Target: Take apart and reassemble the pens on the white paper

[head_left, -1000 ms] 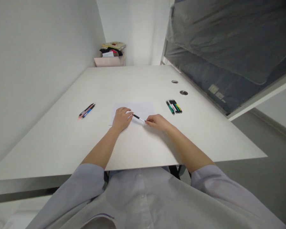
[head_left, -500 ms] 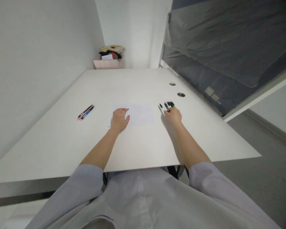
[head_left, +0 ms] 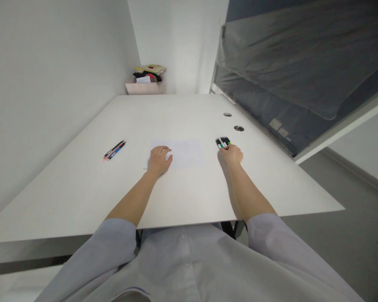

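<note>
On a white sheet of paper (head_left: 189,154), my left hand (head_left: 159,161) lies with its fingers spread and thumb apart, holding nothing. Over to the right, my right hand (head_left: 232,155) has its fingers closed at the near ends of a group of markers (head_left: 219,142). Their dark caps point away from me, and green, white and yellow parts show. The fingers cover the lower ends, so how many of them it grips cannot be seen.
Several pens (head_left: 114,151), including a blue one, lie together at the left of the white table (head_left: 182,197). Two round cable holes (head_left: 238,128) are set in the right side. A grey cloth-covered partition (head_left: 290,75) borders that edge. A box with fabric (head_left: 143,87) stands beyond the far edge.
The marker that lay apart at the left of the group is now close against the others. My right hand has shifted very slightly; my left hand stays on the paper.
</note>
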Demonstrator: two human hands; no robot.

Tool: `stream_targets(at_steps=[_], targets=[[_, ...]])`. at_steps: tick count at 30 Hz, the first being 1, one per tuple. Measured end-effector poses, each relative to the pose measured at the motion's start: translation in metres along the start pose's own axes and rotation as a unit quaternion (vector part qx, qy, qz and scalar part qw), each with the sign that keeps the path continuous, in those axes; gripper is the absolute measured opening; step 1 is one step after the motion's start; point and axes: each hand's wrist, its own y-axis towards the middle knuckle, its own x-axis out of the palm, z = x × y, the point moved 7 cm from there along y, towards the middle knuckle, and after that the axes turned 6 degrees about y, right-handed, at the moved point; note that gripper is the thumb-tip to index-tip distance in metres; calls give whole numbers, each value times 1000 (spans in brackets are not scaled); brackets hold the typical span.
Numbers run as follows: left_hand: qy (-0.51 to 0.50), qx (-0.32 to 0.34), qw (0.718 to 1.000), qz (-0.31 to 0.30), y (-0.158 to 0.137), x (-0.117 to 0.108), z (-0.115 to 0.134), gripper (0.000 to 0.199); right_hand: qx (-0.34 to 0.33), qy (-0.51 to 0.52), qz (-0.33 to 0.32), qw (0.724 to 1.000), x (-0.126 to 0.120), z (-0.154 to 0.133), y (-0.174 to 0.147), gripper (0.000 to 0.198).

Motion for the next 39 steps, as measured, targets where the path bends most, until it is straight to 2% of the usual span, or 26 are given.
stream_targets(at_steps=[22,31,35,37,39], targets=[[-1,3,1000,4,-1,-1,1,26,25,21,5,999,0,10,1,24],[10,7,1000,0,0,0,1,25,11,51,39,998,-10,6,-2,22],[27,-16,999,-13,-1,4,-5,25,-80,82,49,992,-11,-13,-10,27],[41,-35,998,-21,-2,8,-11,26,-159,93,27,983,-3,-30,-19,27],[57,-49,997,-30,-5,15,-18,28,-244,102,-25,964,12,-49,-33,26]])
